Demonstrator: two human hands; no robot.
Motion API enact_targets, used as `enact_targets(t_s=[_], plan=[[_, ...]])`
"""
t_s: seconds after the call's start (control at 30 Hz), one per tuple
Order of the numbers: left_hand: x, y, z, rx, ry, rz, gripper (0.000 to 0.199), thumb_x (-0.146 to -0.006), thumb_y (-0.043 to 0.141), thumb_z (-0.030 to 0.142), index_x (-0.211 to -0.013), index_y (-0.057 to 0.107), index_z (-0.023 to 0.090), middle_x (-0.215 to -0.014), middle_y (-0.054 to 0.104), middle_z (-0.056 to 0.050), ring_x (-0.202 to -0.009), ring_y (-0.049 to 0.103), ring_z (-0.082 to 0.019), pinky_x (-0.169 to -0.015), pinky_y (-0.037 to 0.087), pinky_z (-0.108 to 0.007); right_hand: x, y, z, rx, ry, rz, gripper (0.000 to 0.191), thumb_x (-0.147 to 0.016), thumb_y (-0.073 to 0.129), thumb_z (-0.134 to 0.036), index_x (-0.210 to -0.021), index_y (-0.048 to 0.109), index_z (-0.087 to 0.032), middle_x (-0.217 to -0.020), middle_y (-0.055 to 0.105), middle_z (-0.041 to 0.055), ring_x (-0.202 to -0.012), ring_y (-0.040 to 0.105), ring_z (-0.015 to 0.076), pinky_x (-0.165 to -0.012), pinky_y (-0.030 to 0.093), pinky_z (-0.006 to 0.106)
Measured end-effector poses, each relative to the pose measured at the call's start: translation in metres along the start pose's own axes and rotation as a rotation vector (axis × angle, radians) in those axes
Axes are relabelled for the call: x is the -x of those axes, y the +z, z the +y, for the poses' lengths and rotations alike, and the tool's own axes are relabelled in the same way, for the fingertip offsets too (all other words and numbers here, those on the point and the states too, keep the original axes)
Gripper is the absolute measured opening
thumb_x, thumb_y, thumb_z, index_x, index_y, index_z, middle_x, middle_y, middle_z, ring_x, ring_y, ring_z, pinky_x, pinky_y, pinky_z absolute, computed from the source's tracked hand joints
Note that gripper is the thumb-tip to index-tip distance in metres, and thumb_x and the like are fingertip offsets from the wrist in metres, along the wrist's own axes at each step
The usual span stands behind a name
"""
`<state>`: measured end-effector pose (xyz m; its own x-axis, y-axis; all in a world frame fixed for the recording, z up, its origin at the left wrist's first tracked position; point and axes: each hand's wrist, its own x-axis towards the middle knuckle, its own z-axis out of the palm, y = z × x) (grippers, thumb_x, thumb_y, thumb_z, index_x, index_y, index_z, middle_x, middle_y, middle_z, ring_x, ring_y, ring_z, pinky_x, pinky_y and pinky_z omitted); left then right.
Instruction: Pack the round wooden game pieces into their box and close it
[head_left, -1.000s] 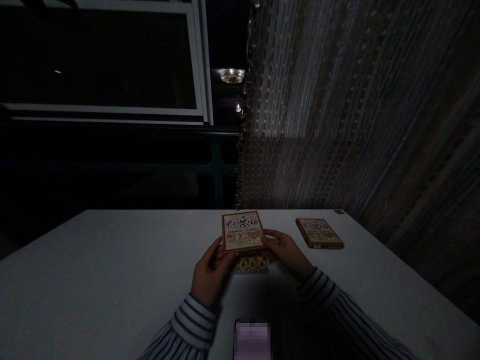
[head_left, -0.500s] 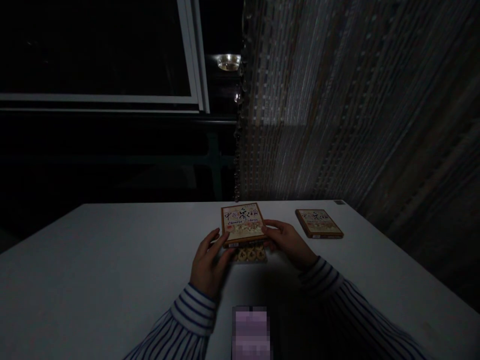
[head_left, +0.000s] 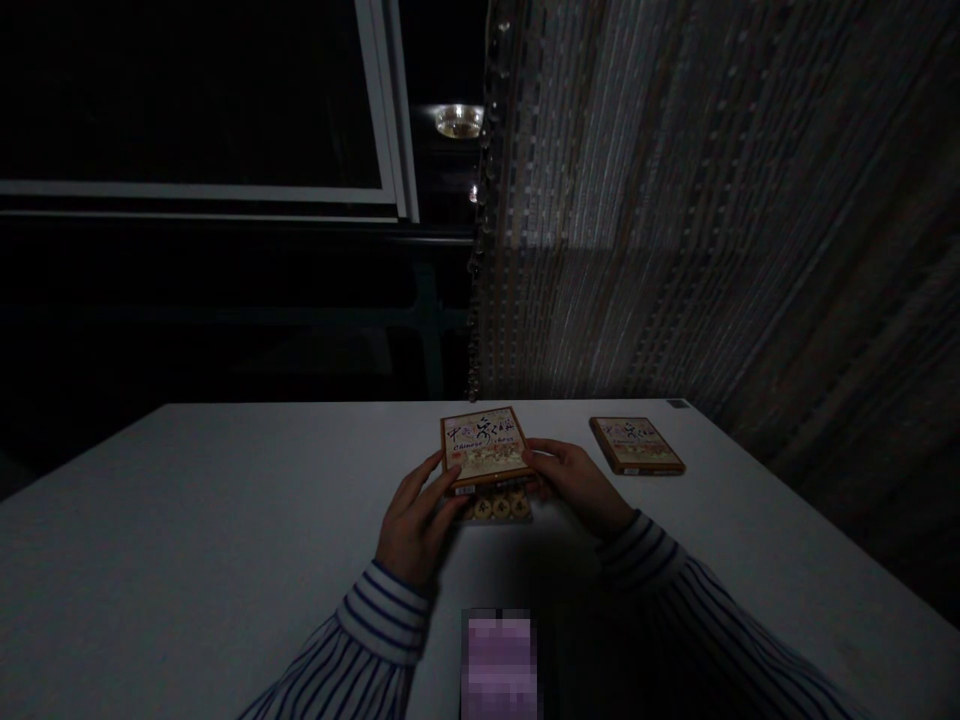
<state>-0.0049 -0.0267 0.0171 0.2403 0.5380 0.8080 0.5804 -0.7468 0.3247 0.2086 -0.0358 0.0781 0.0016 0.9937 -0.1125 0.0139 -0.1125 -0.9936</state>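
Between my two hands is a flat Chinese chess box [head_left: 485, 445], its printed face up and slightly tilted. My left hand [head_left: 415, 515] grips its left side, thumb near the lower left corner. The right side is held by my right hand [head_left: 576, 482], thumb on the top face and other fingers partly hidden beneath. Below the box's near edge, round Chinese chess pieces [head_left: 501, 508] with characters on them show in rows on the table; the box hides the rest of them.
A second, similar Chinese chess box [head_left: 637, 446] lies on the white table [head_left: 262, 540] to the right. At the near edge is a blurred-out phone-like object [head_left: 500, 665]. A string curtain [head_left: 600, 200] hangs behind the table's far edge.
Both hands keep hold of the box, which has barely shifted. The left hand has moved very slightly left, and the whole view has shifted a little.
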Motion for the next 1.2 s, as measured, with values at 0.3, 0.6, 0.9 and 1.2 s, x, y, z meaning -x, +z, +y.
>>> enact_targets(t_s=[0.3, 0.6, 0.9, 1.2], plan=[[-0.001, -0.002, 0.002, -0.004, -0.016, 0.008, 0.035, -0.079, 0.055, 0.022, -0.114, 0.052, 0.021, -0.122, 0.050, -0.011, -0.108, 0.051, -0.021, -0.089, 0.046, -0.038, 0.000, -0.003, -0.003, 0.176, -0.083, -0.015, 0.029, -0.081, 0.051, -0.027, -0.104, 0.057, -0.010, -0.084, 0.067, 0.0068, -0.054, 0.059, 0.0092, -0.043, 0.042, 0.017], [0.002, 0.000, -0.001, 0.029, -0.067, 0.007, 0.036, -0.079, 0.055, 0.022, -0.115, 0.052, 0.021, -0.123, 0.049, -0.011, -0.110, 0.050, -0.021, -0.092, 0.045, -0.040, 0.004, -0.014, -0.002, 0.653, -0.490, 0.181, 0.044, -0.080, 0.051, -0.037, -0.119, 0.047, -0.016, -0.107, 0.060, 0.0093, -0.091, 0.058, 0.0184, -0.076, 0.048, 0.032], [0.001, -0.002, 0.001, 0.014, -0.090, 0.006, 0.033, -0.080, 0.053, 0.025, -0.113, 0.054, 0.021, -0.121, 0.051, -0.010, -0.108, 0.052, -0.021, -0.091, 0.045, -0.038, 0.010, -0.014, 0.000, 1.116, -0.960, 0.074, 0.047, -0.080, 0.052, -0.033, -0.123, 0.044, -0.016, -0.125, 0.049, 0.0128, -0.113, 0.045, 0.0235, -0.092, 0.039, 0.042], [-0.002, -0.004, 0.005, 0.016, -0.102, 0.018, 0.033, -0.080, 0.052, 0.025, -0.113, 0.054, 0.020, -0.120, 0.053, -0.011, -0.107, 0.052, -0.021, -0.090, 0.046, -0.039, 0.007, -0.016, 0.001, 1.163, -1.000, -0.005, 0.041, -0.081, 0.053, -0.031, -0.119, 0.049, -0.017, -0.118, 0.055, 0.0108, -0.108, 0.048, 0.0214, -0.087, 0.041, 0.039]])
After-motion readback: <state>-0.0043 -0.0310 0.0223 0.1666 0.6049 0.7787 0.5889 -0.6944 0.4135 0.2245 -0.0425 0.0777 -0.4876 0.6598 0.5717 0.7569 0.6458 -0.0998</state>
